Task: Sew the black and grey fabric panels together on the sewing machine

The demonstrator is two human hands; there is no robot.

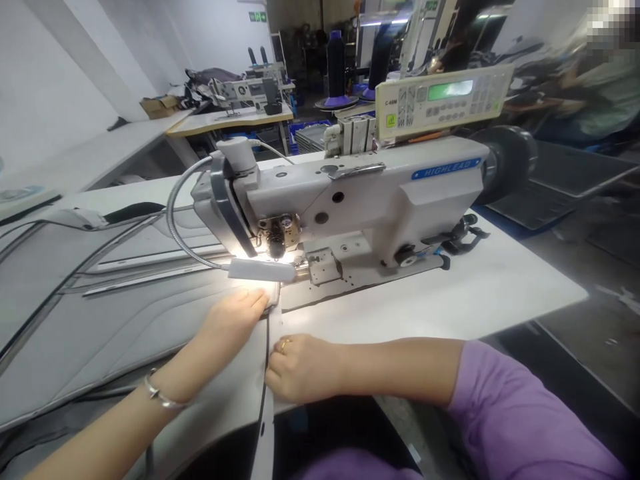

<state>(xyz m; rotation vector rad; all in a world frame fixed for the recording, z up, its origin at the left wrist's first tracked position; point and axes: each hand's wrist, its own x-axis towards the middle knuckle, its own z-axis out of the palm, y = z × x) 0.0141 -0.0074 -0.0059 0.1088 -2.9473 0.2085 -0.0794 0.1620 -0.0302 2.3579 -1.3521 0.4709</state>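
My left hand [240,313] is closed at the edge of a large grey padded fabric panel [165,317], its fingers pressed together on the corner just in front of the sewing machine's [360,193] needle area. The fabric spreads out to the left, with curved stitch lines and dark piping. Closer to me, my right hand [307,368] is closed around a long pale strip with a dark edge [267,417], which hangs down over the table's front edge. A small lamp [261,269] on a bendy metal neck lights the needle and partly hides it.
A control panel [445,100] with a green display sits above the machine. Behind it stand black thread cones [337,70]. Another sewing machine [245,93] is on a table further back. The white tabletop [510,280] extends right; a blurred person [600,87] sits there beyond.
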